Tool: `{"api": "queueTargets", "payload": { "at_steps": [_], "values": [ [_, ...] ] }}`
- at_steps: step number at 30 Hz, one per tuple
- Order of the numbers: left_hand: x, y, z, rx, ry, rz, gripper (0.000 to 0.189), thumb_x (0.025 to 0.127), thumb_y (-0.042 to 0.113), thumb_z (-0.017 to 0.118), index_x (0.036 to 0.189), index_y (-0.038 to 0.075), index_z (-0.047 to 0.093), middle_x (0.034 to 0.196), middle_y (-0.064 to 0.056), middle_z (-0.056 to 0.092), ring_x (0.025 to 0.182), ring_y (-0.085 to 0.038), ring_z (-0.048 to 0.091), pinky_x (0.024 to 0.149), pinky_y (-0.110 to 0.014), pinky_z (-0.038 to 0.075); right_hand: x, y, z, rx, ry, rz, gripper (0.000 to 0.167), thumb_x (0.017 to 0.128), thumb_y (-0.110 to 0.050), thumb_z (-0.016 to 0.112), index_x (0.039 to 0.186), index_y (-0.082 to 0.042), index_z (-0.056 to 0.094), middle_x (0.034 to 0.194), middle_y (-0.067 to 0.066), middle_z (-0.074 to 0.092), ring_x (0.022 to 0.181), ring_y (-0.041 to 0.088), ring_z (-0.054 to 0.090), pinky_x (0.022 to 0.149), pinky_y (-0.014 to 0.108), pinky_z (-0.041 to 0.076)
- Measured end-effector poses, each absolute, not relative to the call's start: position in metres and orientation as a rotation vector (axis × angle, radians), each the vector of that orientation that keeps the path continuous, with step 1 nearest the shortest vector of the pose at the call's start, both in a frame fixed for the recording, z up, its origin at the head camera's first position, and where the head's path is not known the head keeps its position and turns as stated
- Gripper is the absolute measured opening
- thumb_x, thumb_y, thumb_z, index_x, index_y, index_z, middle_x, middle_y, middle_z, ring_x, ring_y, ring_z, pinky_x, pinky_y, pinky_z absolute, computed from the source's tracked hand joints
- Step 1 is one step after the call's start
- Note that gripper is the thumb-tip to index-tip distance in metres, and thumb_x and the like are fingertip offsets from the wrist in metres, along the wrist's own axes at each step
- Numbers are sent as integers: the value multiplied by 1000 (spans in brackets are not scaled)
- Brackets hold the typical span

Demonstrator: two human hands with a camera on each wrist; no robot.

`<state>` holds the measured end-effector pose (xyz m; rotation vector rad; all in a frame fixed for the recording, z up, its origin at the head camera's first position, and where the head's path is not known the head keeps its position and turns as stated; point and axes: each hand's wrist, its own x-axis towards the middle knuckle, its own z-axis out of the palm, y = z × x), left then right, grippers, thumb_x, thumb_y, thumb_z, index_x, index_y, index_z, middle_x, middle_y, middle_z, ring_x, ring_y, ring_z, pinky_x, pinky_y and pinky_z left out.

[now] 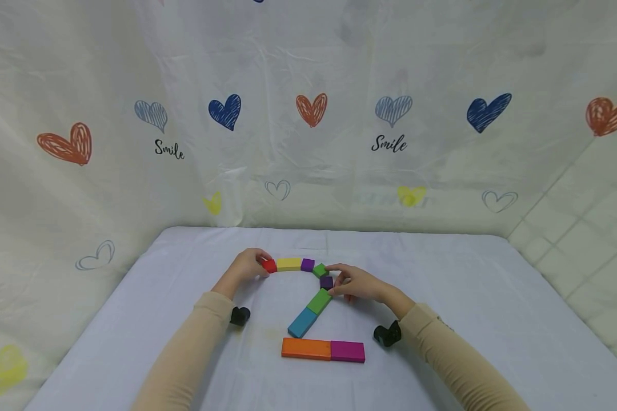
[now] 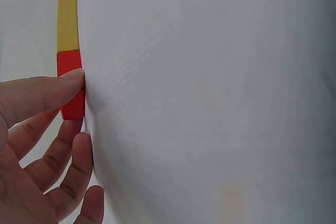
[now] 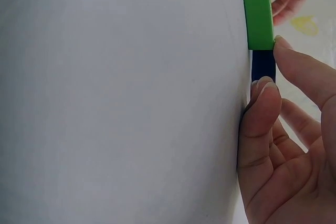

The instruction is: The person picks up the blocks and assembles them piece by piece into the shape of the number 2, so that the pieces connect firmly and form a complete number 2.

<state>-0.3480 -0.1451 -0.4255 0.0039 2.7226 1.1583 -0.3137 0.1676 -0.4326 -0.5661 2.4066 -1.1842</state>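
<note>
My left hand (image 1: 248,264) pinches a red block (image 1: 269,266) at the left end of a curved row. In the left wrist view its thumb lies across the red block (image 2: 72,109), which abuts a yellow block (image 2: 67,18). My right hand (image 1: 361,284) has curled fingers around a dark purple block (image 1: 326,282). Its index fingertip is at a small green block (image 1: 320,270), its thumb at the corner of a long green block (image 1: 319,301). In the right wrist view a finger partly covers the dark block (image 3: 263,65) below the long green block (image 3: 258,11).
Another purple block (image 1: 307,265) sits between the yellow and small green ones. A blue block (image 1: 302,323) extends the slanting line. Nearer, an orange block (image 1: 306,349) and a magenta block (image 1: 347,351) lie end to end on the white-covered table (image 1: 442,274). A heart-printed sheet (image 1: 319,57) hangs behind.
</note>
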Motion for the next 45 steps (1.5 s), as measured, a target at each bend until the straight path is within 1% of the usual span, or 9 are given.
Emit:
{"api": "queueTargets", "payload": {
  "at_steps": [18, 24, 34, 39, 42, 45],
  "values": [
    [-348, -145, -425, -16, 2721, 1140, 41, 86, -2, 77, 126, 7, 68, 121, -16, 63, 110, -32, 57, 96, -45, 52, -315, 167, -434, -545, 2414, -1183, 66, 96, -20, 73, 153, -7, 44, 97, 6, 59, 65, 17, 54, 64, 30, 49],
    [-348, -146, -424, -17, 2716, 1143, 42, 86, -2, 77, 126, 7, 68, 121, -16, 63, 110, -32, 58, 96, -44, 52, -314, 166, -434, -555, 2413, -1184, 65, 97, -19, 73, 153, -5, 43, 96, 6, 59, 64, 17, 53, 64, 29, 50],
    [-350, -150, -424, 38, 2681, 1164, 47, 86, 4, 79, 131, 8, 65, 126, -16, 63, 113, -32, 58, 98, -45, 50, -313, 168, -432, -543, 2422, -1176, 64, 97, -21, 72, 153, -7, 44, 97, 5, 60, 64, 17, 54, 64, 29, 50],
    [-349, -152, -422, 54, 2666, 1183, 48, 89, 8, 77, 134, 8, 63, 131, -16, 61, 120, -34, 55, 100, -48, 49, -313, 172, -432, -563, 2414, -1167, 63, 98, -22, 70, 154, -6, 44, 98, 5, 61, 66, 18, 56, 66, 31, 50],
    [-347, -154, -422, 78, 2661, 1181, 50, 91, 13, 75, 139, 8, 60, 136, -17, 59, 125, -36, 53, 102, -50, 48, -313, 175, -432, -563, 2405, -1163, 63, 99, -23, 69, 154, -6, 43, 102, 6, 62, 70, 19, 59, 70, 32, 52],
    [-344, -157, -421, 95, 2653, 1179, 52, 95, 18, 72, 144, 9, 56, 141, -17, 57, 129, -37, 51, 103, -52, 47, -312, 180, -430, -578, 2409, -1156, 63, 100, -22, 67, 155, -4, 42, 110, 8, 63, 76, 20, 62, 75, 33, 54]
  ]
}}
